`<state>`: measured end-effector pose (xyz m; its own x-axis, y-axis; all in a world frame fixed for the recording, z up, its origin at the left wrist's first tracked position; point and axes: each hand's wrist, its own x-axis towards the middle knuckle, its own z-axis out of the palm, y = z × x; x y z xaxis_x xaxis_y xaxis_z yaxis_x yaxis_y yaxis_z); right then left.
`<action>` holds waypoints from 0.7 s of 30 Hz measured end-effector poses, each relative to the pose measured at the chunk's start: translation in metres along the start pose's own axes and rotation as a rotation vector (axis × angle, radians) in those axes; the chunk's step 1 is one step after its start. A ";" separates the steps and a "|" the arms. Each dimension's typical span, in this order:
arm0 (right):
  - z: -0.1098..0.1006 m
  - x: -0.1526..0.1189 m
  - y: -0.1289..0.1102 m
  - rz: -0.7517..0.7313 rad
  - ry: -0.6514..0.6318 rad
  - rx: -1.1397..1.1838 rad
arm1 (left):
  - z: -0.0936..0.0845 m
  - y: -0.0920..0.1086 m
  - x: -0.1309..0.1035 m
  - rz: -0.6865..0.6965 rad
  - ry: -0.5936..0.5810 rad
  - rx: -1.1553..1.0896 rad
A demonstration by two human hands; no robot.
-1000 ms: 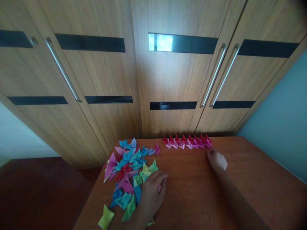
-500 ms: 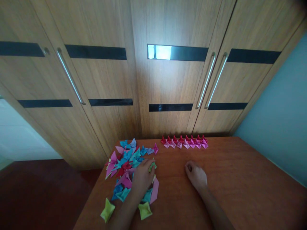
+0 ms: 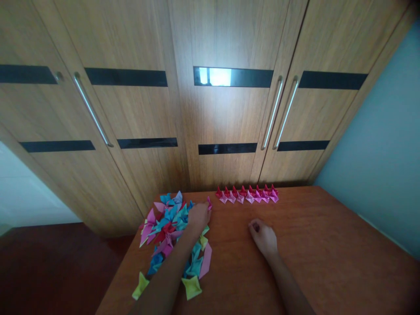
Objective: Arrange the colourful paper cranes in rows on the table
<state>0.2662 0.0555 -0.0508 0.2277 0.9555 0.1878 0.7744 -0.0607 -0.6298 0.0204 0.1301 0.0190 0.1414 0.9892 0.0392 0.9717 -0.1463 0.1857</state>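
My left hand (image 3: pixel 198 216) reaches over the right side of a pile of folded paper figures, its fingers closed around a magenta origami piece (image 3: pixel 209 202) at the pile's far right corner. Most of the fingertips are hidden behind the hand. Under and beside my left arm lie blue, teal, pink and red origami pieces (image 3: pixel 167 230). Yellow-green ones, such as this folded star-like piece (image 3: pixel 192 287), are nearer to me. My right hand (image 3: pixel 263 238) rests on the table, fingers curled in, with nothing visible in it.
Along the table's back edge stands a row of red origami pieces with pink ones (image 3: pixel 240 198) in front. The brown table (image 3: pixel 328 253) meets a wooden wardrobe (image 3: pixel 226 170) behind it. A pale blue wall (image 3: pixel 377 153) borders the right side.
My left hand has moved away from a green piece and forward to the magenta piece. The green piece now lies on the table near my wrist. My right hand keeps its curled pose.
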 end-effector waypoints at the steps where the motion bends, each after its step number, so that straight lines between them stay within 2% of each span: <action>1: 0.000 0.000 0.000 0.000 0.003 0.009 | 0.002 0.000 0.002 -0.004 -0.008 0.008; 6: 0.001 0.001 0.002 0.016 0.007 0.038 | 0.003 0.002 0.004 0.006 -0.023 0.024; 10: 0.001 0.001 0.002 0.035 0.013 0.061 | -0.008 0.006 -0.003 0.051 -0.008 0.000; 13: 0.002 0.001 0.004 0.027 0.015 0.118 | -0.021 0.008 -0.021 0.126 0.029 -0.038; 16: 0.000 0.001 0.006 -0.007 0.027 0.264 | -0.029 0.009 -0.047 0.264 0.075 -0.152; 18: -0.001 -0.001 0.004 -0.048 -0.001 0.394 | -0.028 0.010 -0.066 0.382 0.121 -0.354; 21: -0.001 -0.009 -0.007 -0.117 -0.130 0.563 | -0.018 0.010 -0.086 0.407 0.154 -0.577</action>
<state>0.2590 0.0473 -0.0474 0.0576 0.9763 0.2088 0.3494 0.1762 -0.9203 0.0141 0.0430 0.0351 0.4016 0.8481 0.3457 0.5867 -0.5281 0.6140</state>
